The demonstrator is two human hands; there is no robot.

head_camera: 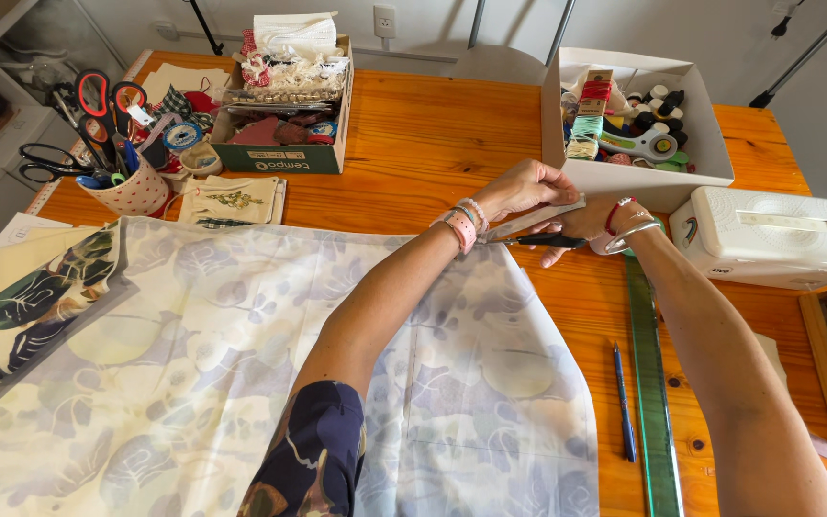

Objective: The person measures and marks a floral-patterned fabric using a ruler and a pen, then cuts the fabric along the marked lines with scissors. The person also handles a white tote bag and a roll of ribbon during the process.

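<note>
- Clearly the cutting is near the far edge of the pale floral fabric [241,364]: the scissors [540,239] sit at its top right corner, blades pointing left, with a narrow strip of cloth lifted just above them.
- The right hand [591,222] has its grip closed through the black scissor handles; the left hand [524,189] has fingers pressed together, pinching the raised strip of fabric.
- Judging by the layout, the right side of the cloth already has a clean slanted edge running down toward the near side, so that cut looks done; what is left seems to be the short stretch along the top.
- The fabric covers most of the near tabletop [452,134], an orange-stained wooden surface; a second leafy-print piece [21,306] overlaps it on the left.
- Just right of the cloth lie a long green ruler [651,383] and a blue pen [622,402], apart from each other.
- Farther back stand a white box of thread spools [634,105], a cardboard box of lace and trims [284,105], a dotted cup of scissors [126,187], and a white lidded case [768,235].
- White wall and metal stand legs close off the room behind.
</note>
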